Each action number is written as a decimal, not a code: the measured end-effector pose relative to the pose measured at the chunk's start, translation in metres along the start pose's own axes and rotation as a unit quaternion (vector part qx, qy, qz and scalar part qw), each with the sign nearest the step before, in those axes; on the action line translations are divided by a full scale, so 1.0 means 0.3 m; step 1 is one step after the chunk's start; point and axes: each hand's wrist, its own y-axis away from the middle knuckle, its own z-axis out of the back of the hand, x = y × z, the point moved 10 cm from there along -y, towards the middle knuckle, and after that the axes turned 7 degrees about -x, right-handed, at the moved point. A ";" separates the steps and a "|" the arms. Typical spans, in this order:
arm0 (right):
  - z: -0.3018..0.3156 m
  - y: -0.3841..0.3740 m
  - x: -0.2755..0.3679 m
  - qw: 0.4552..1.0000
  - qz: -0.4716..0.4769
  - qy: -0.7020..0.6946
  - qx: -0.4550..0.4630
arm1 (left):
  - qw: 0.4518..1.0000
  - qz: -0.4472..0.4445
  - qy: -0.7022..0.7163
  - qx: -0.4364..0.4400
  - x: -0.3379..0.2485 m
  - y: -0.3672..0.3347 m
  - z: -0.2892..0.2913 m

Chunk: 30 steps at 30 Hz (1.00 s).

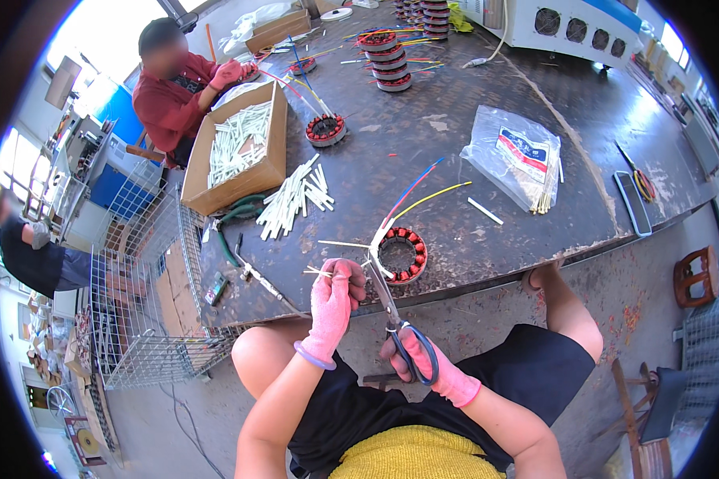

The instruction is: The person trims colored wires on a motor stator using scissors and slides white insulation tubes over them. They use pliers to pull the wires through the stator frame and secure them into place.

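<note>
The red-wound motor stator point(418, 267) lies on the bench point(487, 251). Left of the stator, the gloved left hand point(335, 297) pinches thin pale strips point(317, 272); nearer the person than the stator, the right hand point(420, 361) grips scissors point(386, 299), blades reaching beside its rim.

Smooth metal scissor blades point(386, 298), matt knit gloves point(330, 313), cardboard box point(278, 140), glossy plastic bag point(487, 148), scuffed tabletop point(527, 243).
</note>
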 end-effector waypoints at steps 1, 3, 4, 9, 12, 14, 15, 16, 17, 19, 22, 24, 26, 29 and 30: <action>0.001 -0.003 0.000 1.000 -0.007 0.005 -0.006 | 1.000 -0.003 -0.002 0.001 0.001 -0.002 -0.001; 0.005 -0.010 -0.013 1.000 -0.020 0.007 -0.008 | 1.000 -0.003 -0.001 0.005 0.004 -0.003 -0.003; 0.006 -0.020 -0.021 1.000 -0.026 0.003 -0.003 | 1.000 -0.002 0.000 0.007 0.004 -0.003 -0.005; 0.001 -0.025 0.004 0.999 0.038 -0.004 -0.021 | 1.000 0.007 0.005 0.010 0.014 -0.006 -0.002; 0.001 -0.020 0.006 0.998 0.052 0.018 -0.021 | 1.000 -0.001 0.009 0.006 -0.001 -0.008 -0.006; -0.010 -0.010 0.007 0.998 0.059 0.037 -0.003 | 1.000 -0.019 0.018 0.002 -0.016 -0.013 -0.005; -0.016 0.001 -0.010 0.999 0.036 0.023 0.004 | 0.999 -0.024 0.019 -0.008 -0.025 -0.015 0.003; -0.023 0.019 -0.027 1.000 0.013 0.010 0.009 | 0.999 -0.028 0.022 -0.018 -0.038 -0.016 0.009; -0.031 0.036 -0.043 1.000 -0.010 -0.003 0.015 | 0.999 -0.032 0.024 -0.028 -0.055 -0.017 0.012; -0.045 0.060 -0.042 1.000 0.002 -0.020 0.002 | 0.993 -0.102 0.061 -0.025 -0.140 -0.017 -0.044; -0.071 0.046 -0.051 0.999 0.002 -0.041 -0.001 | 0.993 -0.113 0.016 0.010 -0.157 -0.059 -0.092; -0.074 0.011 -0.062 0.999 0.004 -0.054 0.004 | 0.999 -0.013 0.003 0.044 -0.076 -0.089 -0.077; -0.085 -0.015 -0.039 0.998 0.014 -0.059 0.001 | 0.999 0.003 0.040 0.029 -0.037 -0.095 -0.054; -0.098 -0.043 -0.020 0.996 0.035 -0.080 0.002 | 0.998 -0.014 0.054 0.020 -0.020 -0.100 -0.048; -0.093 -0.056 -0.027 0.996 0.029 -0.087 -0.002 | 0.998 -0.012 0.057 0.018 -0.016 -0.099 -0.048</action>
